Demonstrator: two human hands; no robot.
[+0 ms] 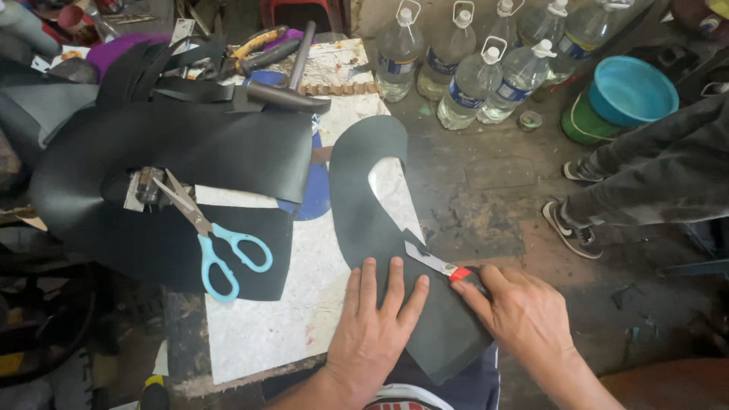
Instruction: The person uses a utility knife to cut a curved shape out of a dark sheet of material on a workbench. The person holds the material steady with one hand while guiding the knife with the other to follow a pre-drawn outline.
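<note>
A curved, hook-shaped piece of black leather (364, 190) lies on the pale work board (266, 326). My left hand (376, 323) presses flat on its lower part, fingers spread. My right hand (516, 311) grips a small knife (437, 263) with a red band near the handle. The blade rests on the leather's right edge, beside a notch. The leather's lower end hangs over the board's front edge.
Blue-handled scissors (216, 243) lie on a large black sheet (175, 152) at left. A hammer (285, 91) and tools lie at the back. Several plastic water bottles (471, 83) and a blue bowl (630, 91) stand on the floor. Another person's legs and shoes (569, 228) are at right.
</note>
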